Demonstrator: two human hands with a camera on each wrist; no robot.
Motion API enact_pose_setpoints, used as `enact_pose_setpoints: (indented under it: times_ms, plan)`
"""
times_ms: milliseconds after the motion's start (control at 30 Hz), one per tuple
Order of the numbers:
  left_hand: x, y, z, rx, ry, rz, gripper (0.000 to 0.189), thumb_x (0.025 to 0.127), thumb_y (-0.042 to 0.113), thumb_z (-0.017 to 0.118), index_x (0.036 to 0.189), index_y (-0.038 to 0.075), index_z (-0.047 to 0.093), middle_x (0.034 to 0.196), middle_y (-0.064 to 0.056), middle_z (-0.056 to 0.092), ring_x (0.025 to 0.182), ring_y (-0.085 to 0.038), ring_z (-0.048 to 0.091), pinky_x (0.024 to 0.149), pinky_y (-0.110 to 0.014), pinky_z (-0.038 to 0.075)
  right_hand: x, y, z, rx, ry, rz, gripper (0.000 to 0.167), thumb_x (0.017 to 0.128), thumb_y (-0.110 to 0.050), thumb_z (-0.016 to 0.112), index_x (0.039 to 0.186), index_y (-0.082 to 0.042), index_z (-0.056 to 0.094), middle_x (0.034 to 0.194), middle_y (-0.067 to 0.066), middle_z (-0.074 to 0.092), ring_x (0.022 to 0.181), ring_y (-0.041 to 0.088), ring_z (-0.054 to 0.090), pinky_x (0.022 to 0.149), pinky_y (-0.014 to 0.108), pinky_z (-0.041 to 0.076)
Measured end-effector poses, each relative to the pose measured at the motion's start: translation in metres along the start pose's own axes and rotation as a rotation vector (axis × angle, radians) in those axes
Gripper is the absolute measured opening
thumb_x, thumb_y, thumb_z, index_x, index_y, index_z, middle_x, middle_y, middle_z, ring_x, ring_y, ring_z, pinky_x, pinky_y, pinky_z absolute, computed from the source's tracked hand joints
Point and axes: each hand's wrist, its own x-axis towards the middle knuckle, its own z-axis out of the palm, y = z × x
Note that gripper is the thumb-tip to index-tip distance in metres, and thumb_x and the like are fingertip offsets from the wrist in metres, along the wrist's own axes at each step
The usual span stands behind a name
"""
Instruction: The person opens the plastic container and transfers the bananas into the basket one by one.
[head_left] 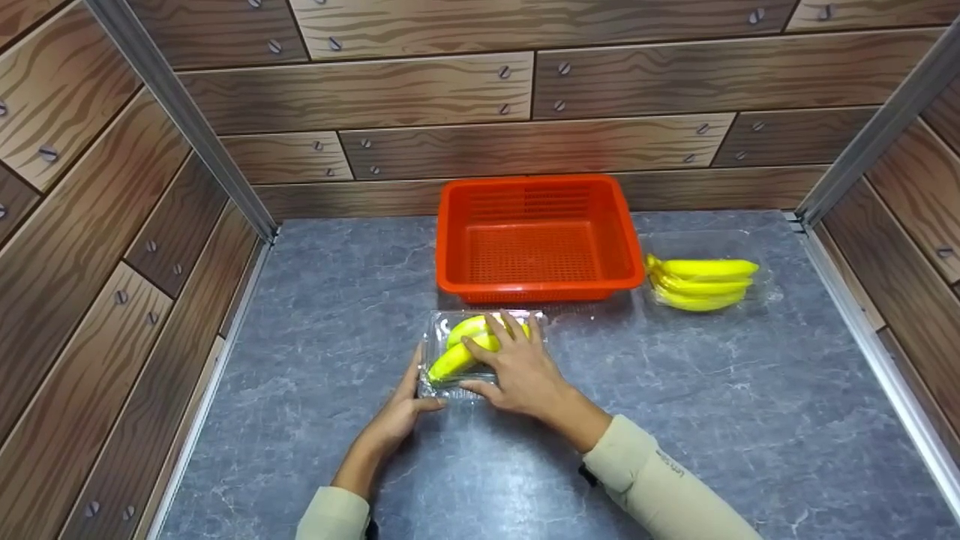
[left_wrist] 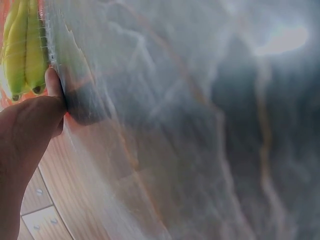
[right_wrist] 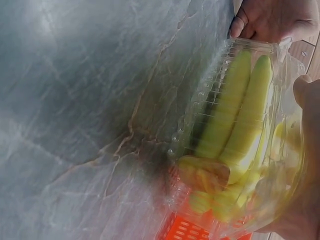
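Note:
A clear plastic clamshell box (head_left: 431, 391) holding yellow bananas (head_left: 456, 363) lies on the table in front of the basket. My left hand (head_left: 395, 420) rests against its near left corner, fingers along the left side and the thumb at the front edge. Over the top is my right hand (head_left: 523, 373), its spread fingers pressing on the box and covering part of the bananas. In the right wrist view, long bananas (right_wrist: 242, 107) show through the ridged plastic wall. The left wrist view catches the left thumb (left_wrist: 54, 82) touching the box edge.
An orange-red plastic basket (head_left: 540, 289) stands behind the box, near the back wall. To its right lies another clear box (head_left: 705, 244) with a bunch of bananas (head_left: 705, 287). Wood-patterned walls (head_left: 442, 90) enclose the grey marbled table (head_left: 315, 300) at the back and sides.

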Motion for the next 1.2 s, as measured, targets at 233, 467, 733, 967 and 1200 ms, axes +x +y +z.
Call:
enact_pose_setpoints:
  times_ms: [233, 467, 733, 967, 1200]
  plan:
    - [0.001, 0.000, 0.001, -0.013, -0.002, 0.012, 0.118, 0.083, 0.002, 0.071, 0.173, 0.020, -0.003, 0.182, -0.014, -0.006, 0.168, -0.043, -0.009, 0.132, -0.070, -0.005, 0.000, 0.000, -0.001, 0.021, -0.016, 0.004, 0.070, 0.098, -0.077, 0.051, 0.156, -0.037, 0.055, 0.168, 0.022, 0.044, 0.154, 0.051, 0.042, 0.121, 0.081, 0.030]
    - [0.002, 0.000, 0.002, -0.018, 0.004, -0.002, 0.118, 0.083, 0.002, 0.071, 0.174, 0.021, -0.003, 0.182, -0.013, -0.007, 0.168, -0.042, -0.010, 0.133, -0.069, -0.006, -0.001, 0.000, -0.002, 0.024, -0.017, 0.003, 0.069, 0.098, -0.076, 0.051, 0.156, -0.038, 0.054, 0.168, 0.022, 0.044, 0.154, 0.051, 0.042, 0.121, 0.081, 0.029]
    - [0.001, 0.001, 0.001, -0.034, -0.003, -0.010, 0.116, 0.085, -0.001, 0.069, 0.173, 0.020, -0.004, 0.182, -0.015, -0.008, 0.168, -0.042, -0.011, 0.133, -0.068, -0.006, 0.000, 0.001, -0.004, 0.057, -0.023, 0.000, 0.069, 0.098, -0.075, 0.052, 0.156, -0.037, 0.056, 0.168, 0.023, 0.044, 0.154, 0.052, 0.041, 0.122, 0.081, 0.027]
    - [0.001, 0.000, 0.000, -0.039, -0.009, -0.012, 0.112, 0.086, -0.001, 0.066, 0.174, 0.021, -0.001, 0.182, -0.016, -0.010, 0.167, -0.044, -0.014, 0.131, -0.070, -0.010, 0.008, 0.002, -0.012, 0.159, -0.063, 0.057, 0.069, 0.099, -0.075, 0.053, 0.156, -0.037, 0.055, 0.168, 0.019, 0.046, 0.157, 0.049, 0.039, 0.125, 0.079, 0.023]
    - [0.002, -0.004, -0.002, -0.047, -0.026, 0.018, 0.114, 0.086, -0.001, 0.066, 0.173, 0.020, -0.005, 0.182, -0.011, -0.011, 0.168, -0.040, -0.012, 0.133, -0.068, -0.008, 0.009, 0.002, -0.011, 0.105, -0.087, 0.043, 0.073, 0.098, -0.078, 0.051, 0.158, -0.037, 0.052, 0.169, 0.019, 0.044, 0.157, 0.048, 0.039, 0.123, 0.080, 0.025]
